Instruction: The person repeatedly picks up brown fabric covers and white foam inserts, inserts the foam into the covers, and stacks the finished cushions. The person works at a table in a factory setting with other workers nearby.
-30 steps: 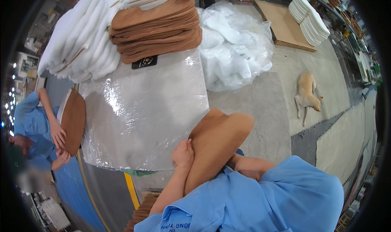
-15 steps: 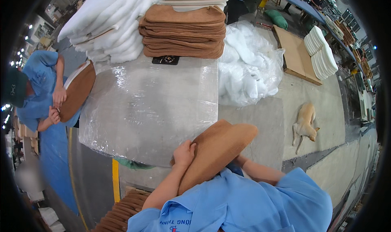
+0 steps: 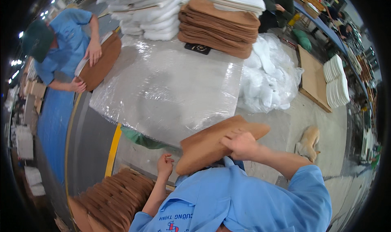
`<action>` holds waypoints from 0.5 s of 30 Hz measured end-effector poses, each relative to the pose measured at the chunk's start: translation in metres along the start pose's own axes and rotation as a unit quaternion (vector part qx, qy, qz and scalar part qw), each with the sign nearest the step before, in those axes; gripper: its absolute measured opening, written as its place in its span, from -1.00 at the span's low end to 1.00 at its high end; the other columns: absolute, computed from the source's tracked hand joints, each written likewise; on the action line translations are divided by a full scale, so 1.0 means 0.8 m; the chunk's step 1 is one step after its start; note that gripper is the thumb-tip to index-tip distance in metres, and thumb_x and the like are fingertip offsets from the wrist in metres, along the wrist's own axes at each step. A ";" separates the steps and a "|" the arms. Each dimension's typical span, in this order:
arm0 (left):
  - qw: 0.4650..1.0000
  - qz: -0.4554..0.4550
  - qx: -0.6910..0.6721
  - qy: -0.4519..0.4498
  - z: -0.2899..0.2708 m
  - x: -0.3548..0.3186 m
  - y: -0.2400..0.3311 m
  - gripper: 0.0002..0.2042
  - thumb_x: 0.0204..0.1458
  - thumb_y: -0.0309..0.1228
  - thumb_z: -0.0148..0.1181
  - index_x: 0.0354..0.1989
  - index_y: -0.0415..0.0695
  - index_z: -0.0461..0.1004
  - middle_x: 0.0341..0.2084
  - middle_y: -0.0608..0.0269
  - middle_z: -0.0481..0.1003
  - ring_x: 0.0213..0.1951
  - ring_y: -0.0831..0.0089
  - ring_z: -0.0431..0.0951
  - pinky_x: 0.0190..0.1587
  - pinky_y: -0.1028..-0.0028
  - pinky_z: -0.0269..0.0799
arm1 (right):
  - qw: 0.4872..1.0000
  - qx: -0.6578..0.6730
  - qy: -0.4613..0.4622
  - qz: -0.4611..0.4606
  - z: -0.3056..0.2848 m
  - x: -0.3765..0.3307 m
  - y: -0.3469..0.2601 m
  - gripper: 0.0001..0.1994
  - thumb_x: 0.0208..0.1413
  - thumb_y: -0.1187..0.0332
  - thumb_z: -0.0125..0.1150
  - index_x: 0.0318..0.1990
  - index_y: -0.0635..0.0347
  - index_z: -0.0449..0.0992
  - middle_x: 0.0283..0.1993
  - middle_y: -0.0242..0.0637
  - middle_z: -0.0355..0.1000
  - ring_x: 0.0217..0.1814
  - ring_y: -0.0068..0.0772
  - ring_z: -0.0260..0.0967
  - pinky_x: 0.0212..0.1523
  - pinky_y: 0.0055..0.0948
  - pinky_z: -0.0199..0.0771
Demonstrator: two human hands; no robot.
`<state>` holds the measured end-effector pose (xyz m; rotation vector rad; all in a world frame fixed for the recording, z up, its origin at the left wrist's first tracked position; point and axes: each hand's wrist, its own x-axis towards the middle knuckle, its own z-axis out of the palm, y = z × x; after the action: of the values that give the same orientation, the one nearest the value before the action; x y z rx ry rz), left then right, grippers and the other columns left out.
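A flat brown fabric panel (image 3: 211, 140) with a curved outline lies tilted across my front, near the close edge of the plastic-covered table. My right hand (image 3: 240, 145) grips its upper right part, with the fingers bent over the brown surface. Left of the panel and apart from it is my left hand (image 3: 165, 166), its fingers loosely bent and apart, with nothing visible in it. Low at the left, beside my left forearm, stands a row of similar brown panels (image 3: 118, 197).
Clear plastic covers the table (image 3: 171, 85). At its far side are stacked brown panels (image 3: 220, 26), white padding (image 3: 146, 12) and a dark flat object (image 3: 197, 48). Bagged white padding (image 3: 269, 77) sits right. A co-worker (image 3: 67, 40) holds a brown-and-white piece (image 3: 99, 62). A dog (image 3: 308, 142) lies on the floor.
My left hand has let go of the panel's left side and moved left and down. My right hand has come from behind the panel onto its upper face. The whole view has shifted.
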<state>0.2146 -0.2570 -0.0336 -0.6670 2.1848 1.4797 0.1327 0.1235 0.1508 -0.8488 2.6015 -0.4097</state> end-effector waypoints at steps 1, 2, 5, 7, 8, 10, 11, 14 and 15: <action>0.996 -0.039 -0.071 -0.038 -0.007 -0.006 -0.013 -0.67 0.22 -0.46 0.21 0.16 -0.14 0.49 -0.14 0.16 0.64 -0.16 0.25 0.65 -0.11 0.24 0.55 | 1.000 0.025 -0.011 0.009 -0.008 0.011 0.000 -0.52 -0.15 0.35 0.47 0.02 0.09 0.57 0.00 -0.15 0.54 0.18 0.03 0.47 0.13 -0.05 0.49; 0.990 -0.069 -0.086 -0.083 -0.009 -0.016 -0.021 -0.61 0.22 -0.43 0.24 0.22 -0.13 0.45 -0.08 0.16 0.63 -0.14 0.26 0.64 -0.08 0.24 0.55 | 1.000 0.020 0.018 -0.010 -0.010 0.018 0.002 -0.52 -0.14 0.34 0.48 0.02 0.10 0.58 -0.01 -0.16 0.56 0.15 0.02 0.49 0.09 -0.04 0.51; 0.963 -0.107 -0.152 -0.194 0.005 -0.044 -0.014 -0.41 0.21 -0.35 0.34 0.41 -0.10 0.30 0.13 0.13 0.56 -0.02 0.29 0.60 0.01 0.24 0.54 | 0.996 0.038 0.077 -0.027 -0.020 0.037 0.005 -0.53 -0.10 0.28 0.51 0.02 0.12 0.60 -0.05 -0.16 0.60 0.08 0.01 0.54 0.02 -0.04 0.55; 0.940 -0.067 -0.253 -0.219 0.020 -0.062 -0.004 -0.27 0.22 -0.27 0.38 0.52 -0.10 0.16 0.32 0.14 0.42 0.20 0.30 0.51 0.17 0.24 0.46 | 0.992 0.102 0.071 0.001 -0.037 0.050 -0.012 -0.53 -0.05 0.21 0.53 0.03 0.14 0.60 -0.08 -0.11 0.61 0.07 0.04 0.55 0.01 -0.05 0.58; 0.932 -0.050 -0.291 -0.208 0.028 -0.064 0.003 -0.26 0.24 -0.23 0.37 0.52 -0.10 0.15 0.34 0.16 0.40 0.22 0.30 0.48 0.21 0.23 0.43 | 0.987 0.139 0.073 0.023 -0.050 0.057 -0.024 -0.52 -0.05 0.19 0.54 0.04 0.15 0.61 -0.09 -0.09 0.62 0.05 0.04 0.56 0.02 -0.07 0.58; 0.914 -0.013 -0.358 -0.189 0.042 -0.056 0.030 -0.25 0.26 -0.15 0.35 0.53 -0.11 0.13 0.39 0.20 0.35 0.27 0.31 0.42 0.27 0.21 0.37 | 0.971 0.215 0.077 0.071 -0.071 0.071 -0.048 -0.48 -0.04 0.13 0.57 0.05 0.17 0.61 -0.11 -0.07 0.64 0.01 0.05 0.60 0.04 -0.11 0.58; 0.901 -0.011 -0.409 -0.144 0.048 -0.047 0.047 -0.26 0.27 -0.12 0.33 0.52 -0.13 0.13 0.39 0.22 0.34 0.29 0.32 0.40 0.27 0.22 0.37 | 0.963 0.242 0.089 0.084 -0.075 0.079 -0.055 -0.48 -0.05 0.14 0.58 0.05 0.19 0.61 -0.13 -0.06 0.64 0.00 0.02 0.61 0.04 -0.14 0.58; 0.853 0.031 -0.520 -0.013 0.045 -0.009 0.106 -0.27 0.30 -0.04 0.28 0.49 -0.18 0.16 0.37 0.26 0.35 0.32 0.36 0.38 0.28 0.27 0.35 | 0.931 0.321 0.140 0.107 -0.075 0.101 -0.070 -0.46 -0.07 0.16 0.61 0.04 0.23 0.61 -0.14 -0.04 0.65 0.00 -0.08 0.63 0.04 -0.22 0.58; 0.840 0.068 -0.537 0.032 0.035 0.008 0.134 -0.28 0.31 -0.01 0.26 0.48 -0.19 0.18 0.36 0.27 0.36 0.32 0.36 0.38 0.28 0.29 0.35 | 0.919 0.343 0.166 0.102 -0.068 0.109 -0.074 -0.44 -0.07 0.17 0.62 0.06 0.25 0.60 -0.12 -0.04 0.65 0.02 -0.12 0.63 0.04 -0.24 0.58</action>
<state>0.1471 -0.1973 0.0317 -0.8787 1.2593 2.7751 0.0741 0.0326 0.1993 -0.2741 2.4919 -1.3943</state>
